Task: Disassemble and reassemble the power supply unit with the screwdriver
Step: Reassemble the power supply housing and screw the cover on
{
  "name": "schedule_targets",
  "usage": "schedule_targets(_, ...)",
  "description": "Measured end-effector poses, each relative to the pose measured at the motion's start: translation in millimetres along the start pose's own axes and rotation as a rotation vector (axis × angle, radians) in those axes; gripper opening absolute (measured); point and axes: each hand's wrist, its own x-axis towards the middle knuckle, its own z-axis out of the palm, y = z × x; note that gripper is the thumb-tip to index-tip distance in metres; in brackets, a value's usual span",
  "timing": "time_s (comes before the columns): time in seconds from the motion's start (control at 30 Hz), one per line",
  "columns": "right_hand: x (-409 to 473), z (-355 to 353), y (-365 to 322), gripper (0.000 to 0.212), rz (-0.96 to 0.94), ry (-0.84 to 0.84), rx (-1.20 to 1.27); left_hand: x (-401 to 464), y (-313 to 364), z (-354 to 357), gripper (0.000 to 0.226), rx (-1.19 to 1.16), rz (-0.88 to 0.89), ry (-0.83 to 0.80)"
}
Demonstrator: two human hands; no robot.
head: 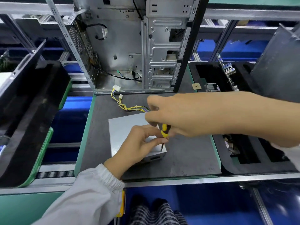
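**Operator:** On the dark mat (100, 143) at the middle of the bench, I have the power supply unit (123, 127) lying flat, lid up, its yellow and black wire bundle (129, 108) trailing back toward the open computer case (138, 46). My screwdriver (164, 132) stands nearly upright with its tip at the unit's near right corner.

**Supervisor:** What are your hands doing?

**Operator:** My right hand (186, 116) is curled round the yellow and black handle from above. My left hand (139, 143) rests on the lid, fingers bent in to pinch the shaft and steady it just above the tip.

**Supervisor:** How far along are you?

**Operator:** Hard to call. The lid sits closed on the box and I can see no loose screws on the mat, so I judge I'm either starting on the first screw or finishing the last. I cannot tell whether a screw is under the tip; my fingers hide it.

**Supervisor:** Anything around it?

**Operator:** Black foam trays (243, 111) to either side, the right one holding a board (227, 73) on edge, and blue bins (69, 120) beneath.
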Motion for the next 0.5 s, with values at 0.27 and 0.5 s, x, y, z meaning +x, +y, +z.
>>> schedule_targets(0.27,-8,0,-20,0.018,0.237,0.178,-0.259,1,11,3,0.043,-0.238,0.063,0.001)
schedule_targets(0.5,-17,-1,-15,0.007,0.117,0.108,-0.197,8,11,-9,0.026,-0.414,0.055,-0.187)
